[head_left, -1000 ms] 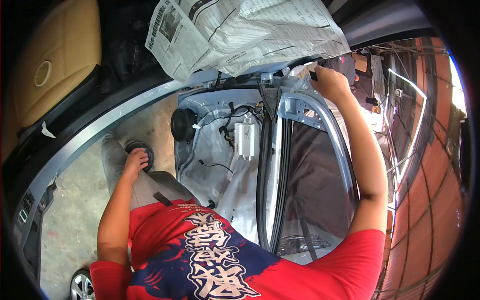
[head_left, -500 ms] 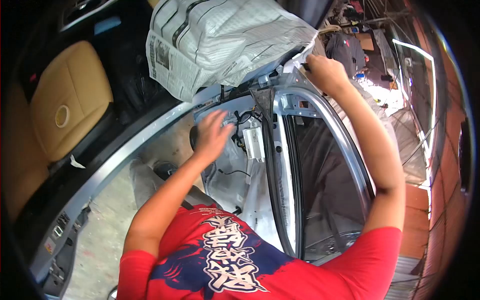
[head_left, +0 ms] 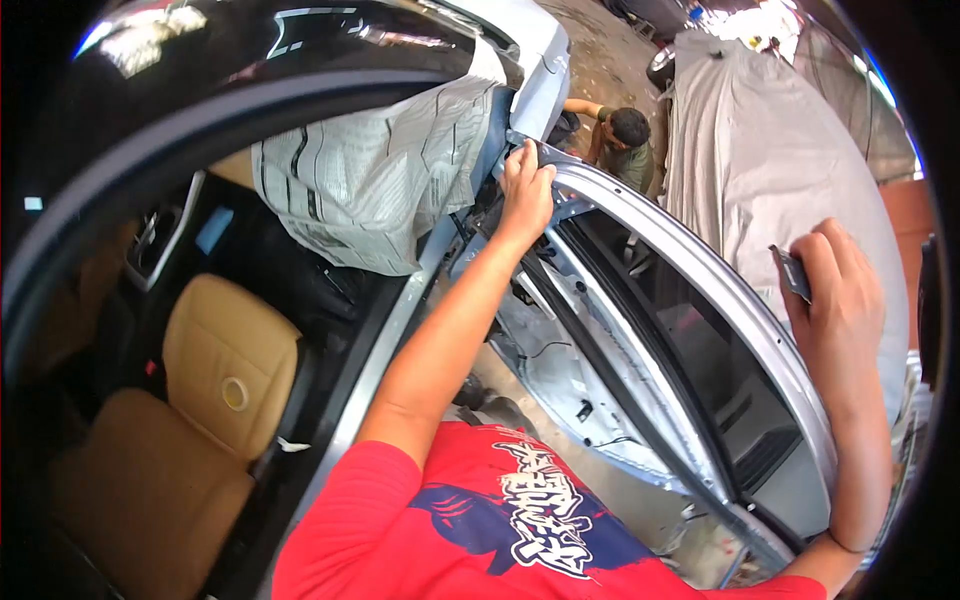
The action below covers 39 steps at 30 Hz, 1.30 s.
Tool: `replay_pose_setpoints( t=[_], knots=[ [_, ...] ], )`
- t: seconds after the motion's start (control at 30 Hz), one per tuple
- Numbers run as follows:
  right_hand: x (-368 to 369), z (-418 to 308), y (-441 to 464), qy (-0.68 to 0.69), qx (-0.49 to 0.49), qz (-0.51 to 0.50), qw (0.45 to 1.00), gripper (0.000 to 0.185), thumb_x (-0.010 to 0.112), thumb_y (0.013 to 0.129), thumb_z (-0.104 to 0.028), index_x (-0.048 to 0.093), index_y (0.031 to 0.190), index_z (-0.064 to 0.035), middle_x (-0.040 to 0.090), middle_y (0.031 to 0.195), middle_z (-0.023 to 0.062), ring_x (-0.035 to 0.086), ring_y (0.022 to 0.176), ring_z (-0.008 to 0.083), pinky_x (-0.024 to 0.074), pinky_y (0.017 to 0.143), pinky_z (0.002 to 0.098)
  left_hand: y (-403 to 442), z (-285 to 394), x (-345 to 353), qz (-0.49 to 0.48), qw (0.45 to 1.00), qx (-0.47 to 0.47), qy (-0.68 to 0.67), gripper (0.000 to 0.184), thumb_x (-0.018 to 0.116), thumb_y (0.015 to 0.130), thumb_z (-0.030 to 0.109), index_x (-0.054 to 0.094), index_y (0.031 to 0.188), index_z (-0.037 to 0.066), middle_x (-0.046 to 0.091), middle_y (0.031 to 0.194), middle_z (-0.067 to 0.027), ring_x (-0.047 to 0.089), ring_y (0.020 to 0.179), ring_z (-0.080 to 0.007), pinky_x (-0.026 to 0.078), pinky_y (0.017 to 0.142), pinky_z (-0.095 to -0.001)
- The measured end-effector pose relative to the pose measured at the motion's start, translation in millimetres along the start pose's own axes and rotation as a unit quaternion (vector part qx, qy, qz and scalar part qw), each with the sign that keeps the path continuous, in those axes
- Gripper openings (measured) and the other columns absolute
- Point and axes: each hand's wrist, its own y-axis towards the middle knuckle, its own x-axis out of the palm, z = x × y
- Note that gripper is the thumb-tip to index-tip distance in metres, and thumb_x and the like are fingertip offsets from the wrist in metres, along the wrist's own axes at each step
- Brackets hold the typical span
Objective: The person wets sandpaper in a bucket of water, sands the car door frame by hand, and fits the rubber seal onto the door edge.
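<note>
My left hand (head_left: 527, 190) is at the front upper corner of the car door (head_left: 690, 245), fingers apart and reaching onto the frame; whether it presses there I cannot tell. Nothing shows in it. Out past the door's upper frame, my right hand (head_left: 838, 290) is closed on a small dark flat piece (head_left: 791, 273), whose edge sticks out beside the thumb. The door stands open, its inner side bare metal with dark rubber strips. Printed paper (head_left: 370, 175) covers the front pillar area beside my left hand.
A tan car seat (head_left: 235, 365) is inside the cabin on the left. Beyond the door, a co-worker (head_left: 628, 140) crouches near the car's front. A grey cover (head_left: 755, 160) drapes another vehicle at the right. The dark roof (head_left: 250, 45) curves across the top left.
My view has shifted, bringing the crouching co-worker into sight. My left hand has moved up to the door's corner. My right hand has left that corner and is out to the right.
</note>
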Motion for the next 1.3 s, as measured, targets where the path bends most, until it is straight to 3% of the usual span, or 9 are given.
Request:
replay_pose_setpoints(
  t=[0.07, 0.17, 0.43, 0.87, 0.97, 1.03, 1.17, 1.27, 1.3],
  knots=[
    [2.0, 6.7, -13.9, 0.015, 0.035, 0.002, 0.999, 0.029, 0.071, 0.066, 0.003, 0.051, 0.087, -0.0030, 0.053, 0.085, 0.0129, 0.057, 0.078, 0.0332, 0.0445, 0.067, 0.0420, 9.1, 25.6, -3.2, 0.013, 0.976, -0.158, -0.147, 0.041, 0.053, 0.091, 0.011, 0.053, 0.125, -0.011, 0.044, 0.134, -0.0326, 0.041, 0.125, -0.0417, 0.032, 0.105, -0.0498],
    [12.4, 16.1, -28.0, 0.017, 0.072, 0.005, 0.997, 0.025, 0.070, 0.070, 0.001, 0.051, 0.086, -0.0021, 0.052, 0.084, 0.0132, 0.056, 0.075, 0.0329, 0.0440, 0.066, 0.0409, 14.9, 27.8, 3.0, 0.019, 0.960, -0.217, -0.174, 0.053, 0.049, 0.094, 0.011, 0.036, 0.135, -0.019, 0.044, 0.132, -0.0337, 0.038, 0.125, -0.0420, 0.029, 0.107, -0.0485],
    [47.1, 44.4, -40.2, 0.073, 0.173, 0.023, 0.982, 0.016, 0.066, 0.085, -0.007, 0.051, 0.089, -0.0015, 0.053, 0.084, 0.0128, 0.056, 0.072, 0.0335, 0.0434, 0.062, 0.0396, 11.5, 34.1, -4.7, -0.014, 0.963, -0.195, -0.186, 0.049, 0.048, 0.096, 0.012, 0.038, 0.135, -0.018, 0.038, 0.145, -0.0289, 0.036, 0.131, -0.0391, 0.026, 0.109, -0.0477],
    [51.4, 33.5, -34.2, 0.149, 0.182, 0.020, 0.972, 0.014, 0.064, 0.087, -0.003, 0.051, 0.090, -0.0005, 0.049, 0.082, 0.0138, 0.052, 0.070, 0.0329, 0.0426, 0.064, 0.0355, -1.1, 26.5, -10.9, -0.014, 0.976, -0.135, -0.172, 0.048, 0.052, 0.096, 0.015, 0.045, 0.136, -0.010, 0.045, 0.139, -0.0281, 0.039, 0.130, -0.0364, 0.028, 0.109, -0.0435],
    [50.8, 36.6, -35.9, 0.151, 0.187, 0.015, 0.971, 0.013, 0.063, 0.088, -0.003, 0.051, 0.091, 0.0000, 0.048, 0.082, 0.0150, 0.051, 0.071, 0.0327, 0.0423, 0.064, 0.0343, 9.0, 23.7, -6.4, 0.016, 0.935, -0.264, -0.237, 0.053, 0.053, 0.095, 0.019, 0.042, 0.139, -0.009, 0.048, 0.134, -0.0270, 0.041, 0.126, -0.0381, 0.029, 0.108, -0.0428],
    [51.6, 37.9, -36.3, 0.137, 0.176, 0.019, 0.975, 0.012, 0.062, 0.090, -0.003, 0.051, 0.093, 0.0003, 0.048, 0.082, 0.0156, 0.052, 0.071, 0.0315, 0.0421, 0.065, 0.0338, 14.2, 24.2, -4.5, 0.002, 0.951, -0.239, -0.195, 0.054, 0.053, 0.094, 0.019, 0.042, 0.138, -0.009, 0.050, 0.128, -0.0267, 0.044, 0.120, -0.0393, 0.033, 0.105, -0.0440],
    [61.8, 47.0, -43.2, 0.136, 0.192, -0.034, 0.971, 0.010, 0.057, 0.095, -0.002, 0.047, 0.095, 0.0000, 0.045, 0.085, 0.0121, 0.048, 0.076, 0.0219, 0.0405, 0.073, 0.0262, 9.2, 32.5, -14.0, -0.010, 0.977, -0.164, -0.139, 0.046, 0.054, 0.090, 0.012, 0.050, 0.128, -0.013, 0.050, 0.131, -0.0267, 0.045, 0.120, -0.0367, 0.035, 0.101, -0.0453],
    [69.7, 44.4, -49.9, 0.107, 0.177, -0.010, 0.978, 0.008, 0.055, 0.097, -0.003, 0.048, 0.098, -0.0012, 0.048, 0.087, 0.0108, 0.051, 0.080, 0.0200, 0.0404, 0.077, 0.0246, 7.6, 26.0, -15.5, -0.018, 0.965, -0.170, -0.201, 0.043, 0.053, 0.092, 0.013, 0.051, 0.129, -0.010, 0.049, 0.133, -0.0253, 0.044, 0.121, -0.0364, 0.033, 0.103, -0.0447],
    [61.7, 47.3, -48.9, 0.068, 0.196, -0.085, 0.975, 0.007, 0.057, 0.097, -0.004, 0.050, 0.098, -0.0028, 0.052, 0.092, 0.0095, 0.054, 0.086, 0.0185, 0.0409, 0.083, 0.0214, 7.1, 23.6, -17.9, -0.026, 0.964, -0.174, -0.198, 0.044, 0.053, 0.092, 0.014, 0.051, 0.129, -0.009, 0.049, 0.132, -0.0244, 0.043, 0.121, -0.0363, 0.032, 0.103, -0.0445]
  ],
)
